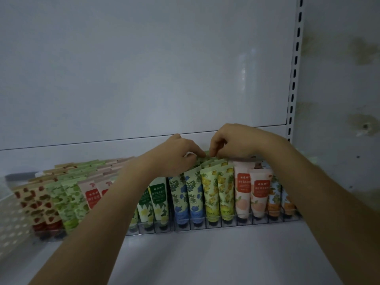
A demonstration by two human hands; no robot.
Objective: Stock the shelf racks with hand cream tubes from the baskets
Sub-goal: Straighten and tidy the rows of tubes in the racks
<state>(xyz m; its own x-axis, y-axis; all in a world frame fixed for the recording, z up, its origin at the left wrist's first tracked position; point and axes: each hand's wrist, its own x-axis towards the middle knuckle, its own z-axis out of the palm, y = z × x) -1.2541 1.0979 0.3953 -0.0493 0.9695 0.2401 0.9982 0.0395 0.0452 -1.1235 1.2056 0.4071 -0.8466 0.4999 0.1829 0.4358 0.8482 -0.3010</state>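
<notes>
Currently both hands work the far middle of the rack (pixel 226 224). Left hand (pixel 176 155) and right hand (pixel 232 144) curl their fingertips onto the crimped tops of the far tubes (pixel 213 161), pinching them. Risk: lanes look packed and leaning, so a hard push could tip the front tubes (pixel 207 192) nearward or drop one into the wrong lane.

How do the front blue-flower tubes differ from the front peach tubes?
The blue-flower tubes carry an all-over leaf and flower print; the peach tubes are pale pink with one peach. The peach tubes bear a red label panel; the blue-flower tubes show none. Both stand cap-down in the clear rack.
</notes>
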